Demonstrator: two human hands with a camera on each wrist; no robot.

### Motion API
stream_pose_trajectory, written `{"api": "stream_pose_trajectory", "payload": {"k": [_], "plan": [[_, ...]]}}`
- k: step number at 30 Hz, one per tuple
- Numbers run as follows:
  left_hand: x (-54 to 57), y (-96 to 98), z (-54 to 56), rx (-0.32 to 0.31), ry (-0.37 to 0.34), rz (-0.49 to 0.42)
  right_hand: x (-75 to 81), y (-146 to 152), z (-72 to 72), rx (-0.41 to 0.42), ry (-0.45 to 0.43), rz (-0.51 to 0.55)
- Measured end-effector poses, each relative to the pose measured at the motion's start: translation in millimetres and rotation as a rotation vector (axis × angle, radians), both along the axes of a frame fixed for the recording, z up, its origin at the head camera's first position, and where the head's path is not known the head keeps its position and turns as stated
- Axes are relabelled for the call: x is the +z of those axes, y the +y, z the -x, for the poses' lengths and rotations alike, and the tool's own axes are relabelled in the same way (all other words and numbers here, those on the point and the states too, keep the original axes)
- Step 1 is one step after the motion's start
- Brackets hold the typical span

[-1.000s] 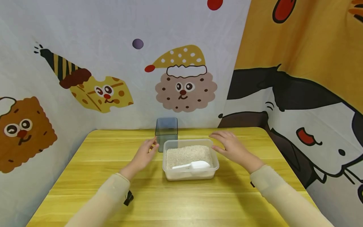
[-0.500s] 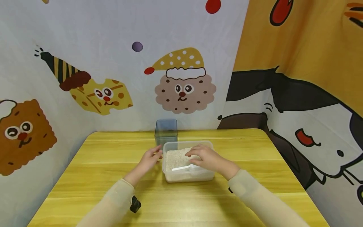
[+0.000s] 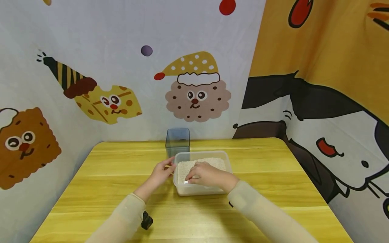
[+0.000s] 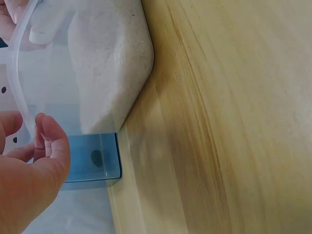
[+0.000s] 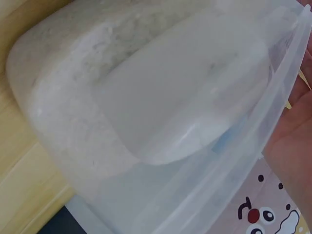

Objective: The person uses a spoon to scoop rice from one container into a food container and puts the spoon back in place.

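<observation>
A clear plastic tub (image 3: 225, 189) of rice (image 3: 214, 162) stands mid-table. Inside it lies a white scoop (image 5: 180, 97), its bowl on the rice against the near wall. My right hand (image 3: 206, 173) reaches over the tub and pinches the scoop's handle; the white handle tip shows just past the fingertips. In the head view the scoop's bowl is hidden under that hand. My left hand (image 3: 161, 172) is at the tub's left side, fingers loosely bent beside the rim (image 4: 14, 73); whether they touch it I cannot tell.
Behind the tub, slightly left, stands a blue-grey see-through container (image 3: 177, 138), seen partly through the tub's wall in the left wrist view. The wooden table (image 3: 115, 175) meets a cartoon-print cloth (image 3: 130, 67) at the back.
My right hand has moved left from the tub's right rim, over the rice, down to the scoop's handle. My left hand has come slightly right, closer to the tub's left side.
</observation>
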State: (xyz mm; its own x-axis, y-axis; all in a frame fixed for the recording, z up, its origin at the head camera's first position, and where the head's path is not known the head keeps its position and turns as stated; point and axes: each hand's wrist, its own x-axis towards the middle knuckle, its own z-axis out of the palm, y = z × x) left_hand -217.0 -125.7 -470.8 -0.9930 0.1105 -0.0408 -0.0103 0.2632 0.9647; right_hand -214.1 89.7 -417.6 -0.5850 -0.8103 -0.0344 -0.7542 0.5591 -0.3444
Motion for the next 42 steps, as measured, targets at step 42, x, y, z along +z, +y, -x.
{"api": "stream_pose_trajectory", "payload": {"k": [42], "plan": [[-2.6, 1.8, 0.2, 0.013, -0.025, -0.028, 21.2, 77, -8.9, -0.503, -0.003, 0.342]]}}
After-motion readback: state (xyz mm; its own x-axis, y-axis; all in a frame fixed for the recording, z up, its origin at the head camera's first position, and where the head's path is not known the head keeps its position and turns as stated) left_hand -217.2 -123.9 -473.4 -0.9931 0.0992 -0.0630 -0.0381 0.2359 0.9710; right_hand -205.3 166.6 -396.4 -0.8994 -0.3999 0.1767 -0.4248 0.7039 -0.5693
